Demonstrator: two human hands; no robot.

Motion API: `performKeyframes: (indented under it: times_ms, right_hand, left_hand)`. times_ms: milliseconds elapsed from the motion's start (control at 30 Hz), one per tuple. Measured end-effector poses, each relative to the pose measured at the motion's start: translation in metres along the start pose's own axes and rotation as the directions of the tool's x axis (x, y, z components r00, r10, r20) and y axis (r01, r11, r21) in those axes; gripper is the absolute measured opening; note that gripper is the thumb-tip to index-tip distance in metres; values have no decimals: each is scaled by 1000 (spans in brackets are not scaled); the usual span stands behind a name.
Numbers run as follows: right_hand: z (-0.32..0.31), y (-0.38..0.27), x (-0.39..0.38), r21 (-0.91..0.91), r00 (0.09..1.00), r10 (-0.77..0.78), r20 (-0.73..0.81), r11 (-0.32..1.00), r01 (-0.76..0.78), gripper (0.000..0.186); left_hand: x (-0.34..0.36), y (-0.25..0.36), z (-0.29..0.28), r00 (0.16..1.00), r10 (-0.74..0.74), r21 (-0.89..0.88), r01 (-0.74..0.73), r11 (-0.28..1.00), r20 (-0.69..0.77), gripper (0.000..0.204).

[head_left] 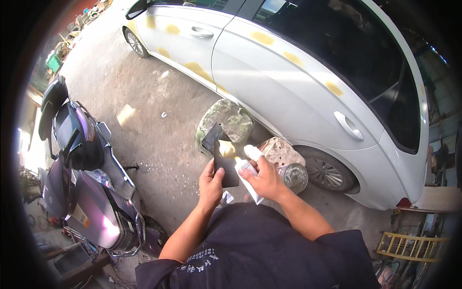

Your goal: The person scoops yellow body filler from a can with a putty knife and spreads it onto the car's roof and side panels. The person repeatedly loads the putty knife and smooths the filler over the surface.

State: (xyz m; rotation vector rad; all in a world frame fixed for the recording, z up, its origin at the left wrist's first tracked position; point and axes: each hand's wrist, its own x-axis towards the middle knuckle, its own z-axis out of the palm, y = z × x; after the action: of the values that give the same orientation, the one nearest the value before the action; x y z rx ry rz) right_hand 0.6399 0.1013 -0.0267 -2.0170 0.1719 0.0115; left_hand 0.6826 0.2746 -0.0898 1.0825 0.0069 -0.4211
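Note:
My left hand [211,185] grips a dark flat board [225,168] bearing a lump of pale yellow paste [226,148]. My right hand [266,179] holds a white tube [246,178] with its nozzle at the paste; a small white piece [252,152], apparently a cap, is also in its fingers. Beyond the board, a mossy block [226,115] carries a dark flat item [212,136]. A pitted block [279,150] and an open metal can [295,177] lie right of my hands, beside the white car [308,96], whose panels have yellowish patches [262,38].
A purple scooter [96,212] stands close on my left on the concrete ground [149,86]. The car's rear wheel [322,171] is at the right. A yellow ladder [409,246] lies at lower right. Tyres, a green bin [53,61] and clutter line the far left.

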Motion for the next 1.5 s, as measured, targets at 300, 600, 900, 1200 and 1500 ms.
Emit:
performKeyframes:
  times_ms: [300, 600, 900, 1200, 1500]
  right_hand:
    - [26, -17, -3, 8, 998, -40, -43, 999, 41, 51]
    - [34, -22, -8, 11, 992, -96, -83, 995, 97, 50]
    - [36, -9, -13, 58, 995, -59, -79, 996, 64, 44]
    - [34, -9, -14, 89, 992, -103, -75, 990, 109, 36]
    - [30, -6, -20, 64, 996, -57, -61, 996, 61, 43]
  left_hand:
    - [-1, 1, -27, 998, 61, 51, -63, 997, 35, 41]
    - [-8, 3, -30, 995, 67, 58, -71, 996, 74, 42]
    - [-13, 1, -27, 995, 31, 90, -40, 995, 94, 40]
    - [-12, -2, -25, 994, 19, 82, -28, 996, 108, 40]
    - [-16, -1, -20, 993, -1, 74, -8, 997, 115, 42]
